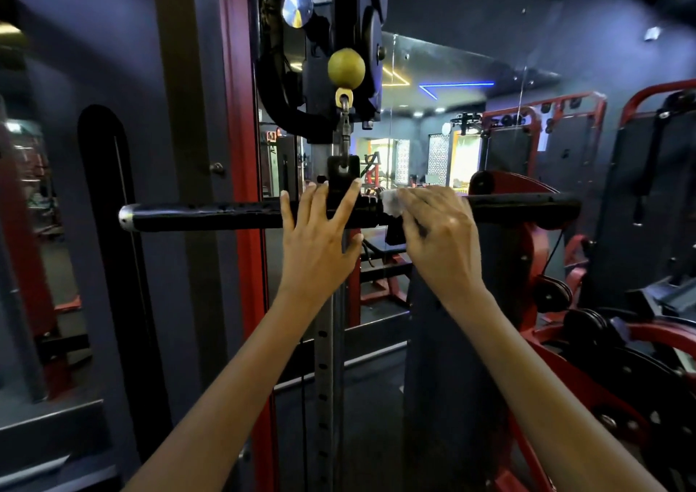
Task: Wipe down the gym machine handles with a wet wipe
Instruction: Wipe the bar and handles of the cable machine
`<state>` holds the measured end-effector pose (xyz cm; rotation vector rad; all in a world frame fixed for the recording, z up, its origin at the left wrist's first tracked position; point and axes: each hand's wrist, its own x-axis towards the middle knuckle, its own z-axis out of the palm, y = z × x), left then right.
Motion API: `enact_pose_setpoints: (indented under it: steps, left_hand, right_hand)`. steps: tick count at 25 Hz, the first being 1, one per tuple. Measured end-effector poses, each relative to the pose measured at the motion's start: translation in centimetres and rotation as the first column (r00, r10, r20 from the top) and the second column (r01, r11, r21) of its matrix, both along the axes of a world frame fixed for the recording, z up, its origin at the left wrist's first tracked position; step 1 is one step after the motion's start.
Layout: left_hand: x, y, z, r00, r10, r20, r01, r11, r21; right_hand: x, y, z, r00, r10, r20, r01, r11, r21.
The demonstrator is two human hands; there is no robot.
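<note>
A black handle bar hangs level across the view, clipped at its middle bracket to a carabiner under a yellow ball stop. The wet wipe lies on the bar just right of the bracket, pressed under the right hand, whose fingers curl over it. The left hand rests against the bar at the bracket, fingers straight and spread. Behind stands a red upright frame.
</note>
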<state>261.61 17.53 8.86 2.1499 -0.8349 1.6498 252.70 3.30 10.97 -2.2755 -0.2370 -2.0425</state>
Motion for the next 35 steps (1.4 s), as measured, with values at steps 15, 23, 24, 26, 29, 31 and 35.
enact_pose_setpoints:
  steps: [15,23,24,26,29,31,35]
  left_hand:
    - [1.7,0.3,-0.5,0.996,-0.033,0.084,0.035,0.999,-0.021]
    - [1.8,0.4,-0.3,0.996,-0.035,0.084,0.037,0.999,-0.02]
    - [1.8,0.4,-0.3,0.996,-0.033,0.086,0.035,0.999,-0.019]
    - [1.7,0.4,-0.3,0.995,-0.038,0.087,0.039,0.999,-0.018]
    - [1.7,0.7,-0.3,0.997,-0.06,0.046,0.061,0.998,-0.018]
    - [1.7,0.7,-0.4,0.997,-0.07,0.029,0.07,0.997,-0.01]
    - [1.8,0.5,-0.4,0.996,-0.081,0.031,0.082,0.996,-0.024]
  right_hand:
    - [0.6,1.1,-0.1,0.992,-0.039,-0.121,0.045,0.998,0.046]
    - [1.0,1.3,-0.8,0.998,-0.03,-0.054,0.039,0.985,0.17]
    - [1.3,2.2,-1.2,0.997,-0.002,-0.073,0.011,0.993,0.116]
    - [1.3,2.3,-1.5,0.995,0.008,-0.098,-0.003,0.999,0.054]
    - [0.1,-0.2,-0.9,0.997,-0.079,-0.006,0.079,0.988,0.131]
    - [-0.4,-1.5,0.0,0.988,-0.152,0.013,0.145,0.962,0.23]
    - [1.1,1.5,1.4,0.984,-0.125,-0.125,0.148,0.971,0.19]
